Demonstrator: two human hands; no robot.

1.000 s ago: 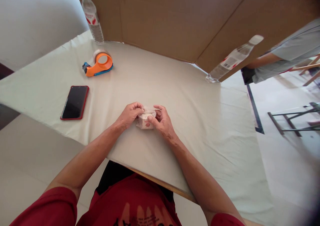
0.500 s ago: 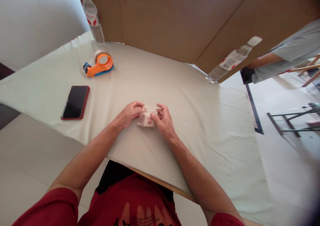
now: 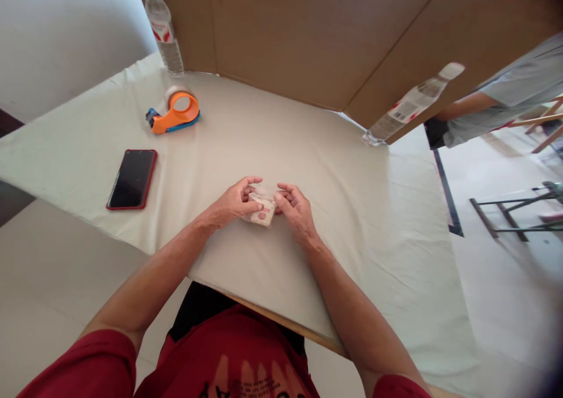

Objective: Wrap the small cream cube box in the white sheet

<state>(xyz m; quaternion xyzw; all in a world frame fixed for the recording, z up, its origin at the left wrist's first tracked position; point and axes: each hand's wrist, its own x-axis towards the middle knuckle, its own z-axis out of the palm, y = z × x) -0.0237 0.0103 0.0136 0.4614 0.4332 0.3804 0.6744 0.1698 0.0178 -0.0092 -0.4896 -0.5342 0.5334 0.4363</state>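
A small cream-coloured packet (image 3: pixel 263 215) with reddish print and clear plastic about it is held between my hands, near the front of the table. My left hand (image 3: pixel 235 203) grips its left side, thumb lying over the printed face and index finger stretched out above. At the upper right corner, my right hand (image 3: pixel 295 210) pinches the packet's edge or its plastic between thumb and curled fingers. Thin clear film shows at the packet's far edge; the fingertips behind it are partly hidden.
To the left lie a phone (image 3: pixel 132 179) in a red case and an orange tape dispenser (image 3: pixel 176 115). Water bottles stand at the back left (image 3: pixel 163 34) and right (image 3: pixel 409 111), by a cardboard panel (image 3: pixel 285 34). Beyond the table's right side, another person's arm (image 3: pixel 466 106) shows.
My left thumb has come down over the packet's printed face, and the packet has turned slightly. My right thumb has shifted from its front to the upper right corner.
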